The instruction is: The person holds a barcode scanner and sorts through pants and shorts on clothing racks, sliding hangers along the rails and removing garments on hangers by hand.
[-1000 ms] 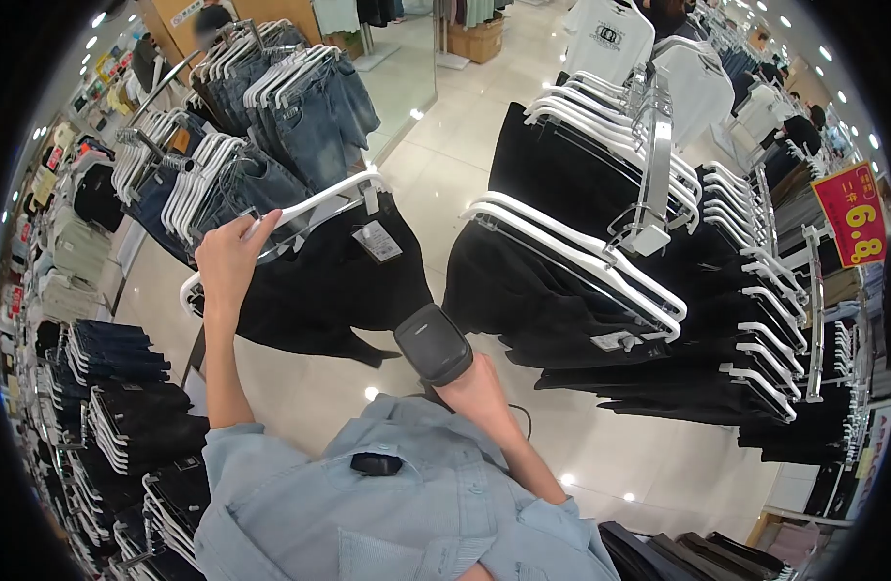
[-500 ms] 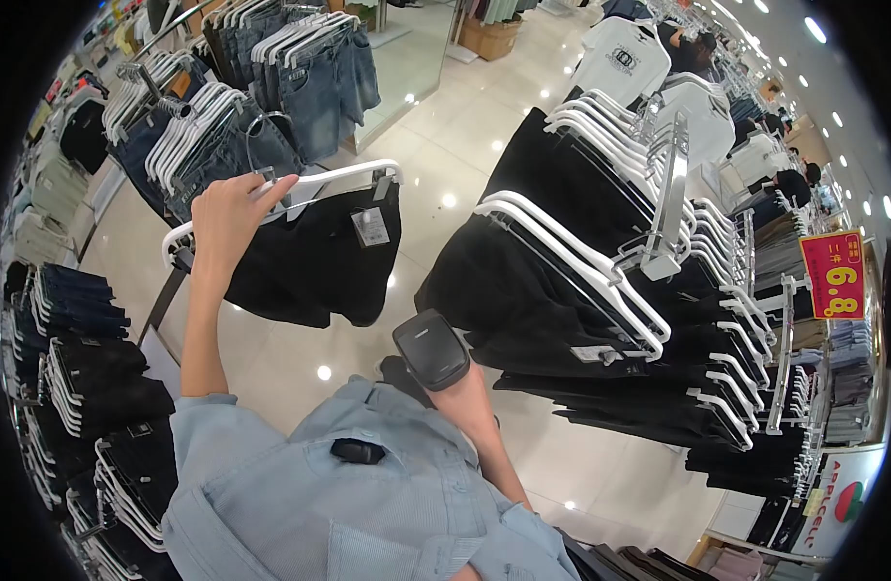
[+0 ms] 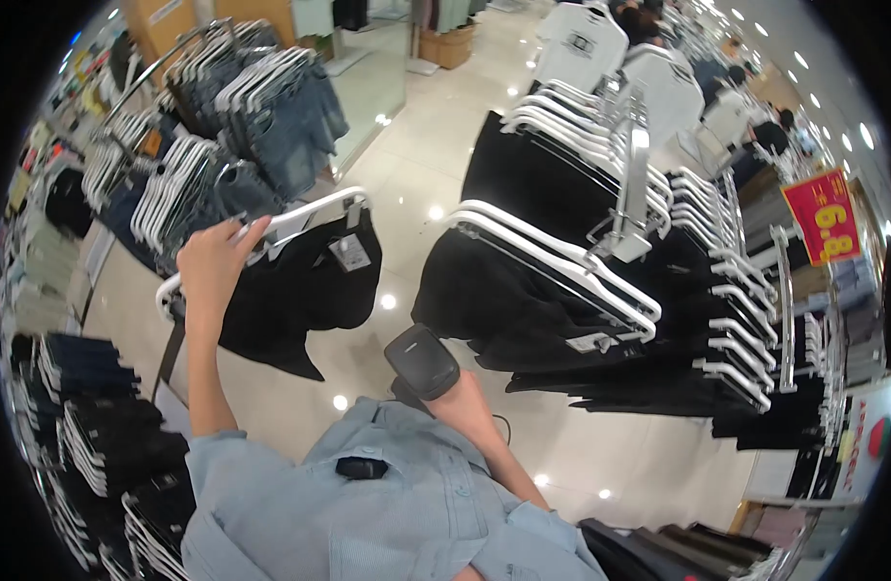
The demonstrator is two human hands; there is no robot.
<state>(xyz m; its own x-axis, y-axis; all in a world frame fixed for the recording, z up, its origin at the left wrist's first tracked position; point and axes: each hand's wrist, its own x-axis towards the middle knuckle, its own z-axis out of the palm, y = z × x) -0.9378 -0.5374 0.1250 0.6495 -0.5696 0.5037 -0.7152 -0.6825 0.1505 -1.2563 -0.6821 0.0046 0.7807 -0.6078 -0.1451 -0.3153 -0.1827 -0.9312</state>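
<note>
My left hand is closed round the middle of a white hanger, out to the left. Black shorts hang from it, their lower edge swung out at an angle, with a white price tag near the right end. My right hand grips a dark grey handheld barcode scanner low in the middle; its rounded head hides most of the fingers. The scanner is apart from the tag. Close to its right, black garments hang on white hangers.
A metal display arm with several hangers juts in at right. Denim shorts hang on a rack at upper left, dark folded trousers at lower left. A red price sign stands at far right. Tiled floor runs between racks.
The hanging shorts have swung and twisted, and their tag has tilted. Both hands keep their hold. The whole view has shifted and turned slightly, with the racks displaced.
</note>
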